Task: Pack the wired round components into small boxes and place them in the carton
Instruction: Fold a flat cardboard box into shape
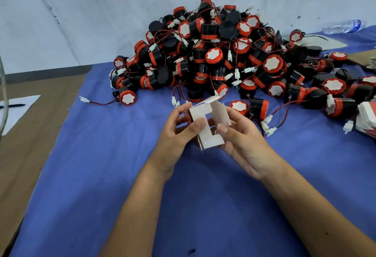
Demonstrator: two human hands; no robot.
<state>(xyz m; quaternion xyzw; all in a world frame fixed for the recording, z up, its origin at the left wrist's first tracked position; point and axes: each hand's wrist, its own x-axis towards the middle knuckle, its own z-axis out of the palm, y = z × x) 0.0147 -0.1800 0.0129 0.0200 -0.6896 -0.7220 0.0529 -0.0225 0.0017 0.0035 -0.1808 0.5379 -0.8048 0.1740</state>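
Evidently mid-fold, the left hand [179, 128] and right hand [242, 140] both pinched a small box [205, 126], its flaps open, near the blue cloth's [122, 165] middle, a component from the pile [223, 57] seemingly needed next.

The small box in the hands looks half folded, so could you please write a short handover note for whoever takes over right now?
Left hand: holds the small box by its left side, thumb on the front panel.
Right hand: holds the box's right side, fingers at an open flap.
Box: held above the blue cloth, flaps open; whether a component is inside cannot be told.
Pile of wired round components: loose behind the hands, unpacked.
Stack of flat boxes: at the right edge.
Carton: not in view.
Left: close this box, pack the pile, load the carton.
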